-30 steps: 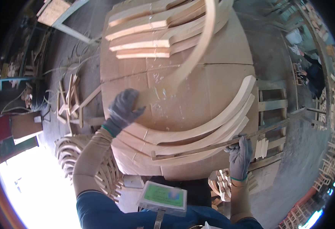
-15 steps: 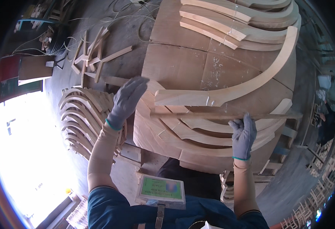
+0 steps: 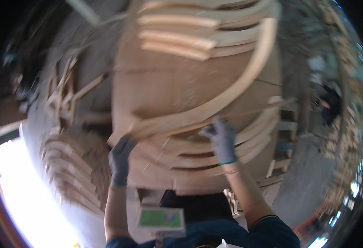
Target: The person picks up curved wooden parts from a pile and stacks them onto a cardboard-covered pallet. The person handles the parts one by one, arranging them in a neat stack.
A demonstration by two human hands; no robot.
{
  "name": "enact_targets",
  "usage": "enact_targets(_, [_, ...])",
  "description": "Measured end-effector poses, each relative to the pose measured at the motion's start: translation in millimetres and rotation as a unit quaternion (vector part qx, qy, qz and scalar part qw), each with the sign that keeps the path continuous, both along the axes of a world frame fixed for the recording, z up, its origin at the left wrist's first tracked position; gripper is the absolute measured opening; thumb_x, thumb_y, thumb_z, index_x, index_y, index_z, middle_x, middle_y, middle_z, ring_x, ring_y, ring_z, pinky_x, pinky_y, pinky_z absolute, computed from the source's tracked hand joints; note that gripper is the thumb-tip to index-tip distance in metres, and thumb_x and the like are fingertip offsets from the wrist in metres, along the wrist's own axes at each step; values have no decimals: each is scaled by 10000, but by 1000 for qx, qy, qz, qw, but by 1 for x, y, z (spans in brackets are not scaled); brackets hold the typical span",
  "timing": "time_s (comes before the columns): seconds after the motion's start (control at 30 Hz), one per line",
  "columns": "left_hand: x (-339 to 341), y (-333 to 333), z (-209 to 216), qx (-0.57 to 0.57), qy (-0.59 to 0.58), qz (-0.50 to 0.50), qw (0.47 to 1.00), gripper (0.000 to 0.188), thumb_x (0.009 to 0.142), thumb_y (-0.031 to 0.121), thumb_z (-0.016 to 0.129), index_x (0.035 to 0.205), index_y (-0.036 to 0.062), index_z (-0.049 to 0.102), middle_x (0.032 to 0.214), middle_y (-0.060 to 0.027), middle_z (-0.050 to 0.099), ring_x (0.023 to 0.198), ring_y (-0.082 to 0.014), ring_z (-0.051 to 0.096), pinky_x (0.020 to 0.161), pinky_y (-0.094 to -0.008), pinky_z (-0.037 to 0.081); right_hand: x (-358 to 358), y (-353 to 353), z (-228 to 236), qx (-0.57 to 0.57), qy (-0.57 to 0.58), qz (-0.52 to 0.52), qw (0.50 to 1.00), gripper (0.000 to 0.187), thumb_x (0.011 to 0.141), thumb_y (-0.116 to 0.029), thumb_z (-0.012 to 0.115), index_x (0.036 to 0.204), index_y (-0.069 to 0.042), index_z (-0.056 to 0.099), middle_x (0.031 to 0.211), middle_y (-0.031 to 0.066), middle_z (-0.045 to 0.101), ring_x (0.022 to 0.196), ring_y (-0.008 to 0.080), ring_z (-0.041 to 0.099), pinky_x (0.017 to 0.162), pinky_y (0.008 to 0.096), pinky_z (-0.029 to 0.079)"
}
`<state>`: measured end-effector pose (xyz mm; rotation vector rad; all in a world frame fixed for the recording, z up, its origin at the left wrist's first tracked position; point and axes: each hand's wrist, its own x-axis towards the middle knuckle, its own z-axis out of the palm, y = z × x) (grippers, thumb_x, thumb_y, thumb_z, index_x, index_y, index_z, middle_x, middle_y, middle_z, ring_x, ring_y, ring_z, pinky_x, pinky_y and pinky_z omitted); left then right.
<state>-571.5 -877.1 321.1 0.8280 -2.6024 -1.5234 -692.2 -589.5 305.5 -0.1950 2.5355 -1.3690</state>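
Observation:
My gloved left hand [image 3: 120,159] is at the left end of a long curved wooden piece [image 3: 214,105]; its fingers are smeared, so I cannot tell whether they grip it. My gloved right hand [image 3: 223,142] is closed on a thin wooden strip [image 3: 256,110], which slants up to the right just below the curved piece. More curved wooden pieces [image 3: 206,161] lie beneath the strip, on brown cardboard [image 3: 156,91] covering the work surface.
Several curved pieces [image 3: 177,39] lie at the far end of the cardboard. A stack of curved parts [image 3: 71,169] stands at the left, with crossed wooden sticks [image 3: 67,91] on the floor behind. A person in dark clothing [image 3: 331,103] is far right.
The view has turned and blurred. My left hand has come down from above the table to the curved piece's left end. My right hand still holds the strip, which now slants.

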Motion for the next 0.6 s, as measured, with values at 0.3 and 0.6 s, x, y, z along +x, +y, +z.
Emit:
enact_targets(0.3, [-9,9,5,295,21,153,943,267,878,32,534,1097,-121,554,1014,-100,575,937,-160,575,855,-287,510,-72,-28,21,-384,-228,-137,884,261,904,-250,576,868,8,548,685,95,614,554,150,620,540,253,547])
enact_targets(0.6, [-8,8,-3,317,43,182,930,223,901,49,517,1059,-100,569,968,-70,547,904,-139,557,834,-274,523,-111,-60,13,-390,-216,-75,892,294,909,-287,567,849,-1,545,666,76,603,543,126,614,515,244,534])
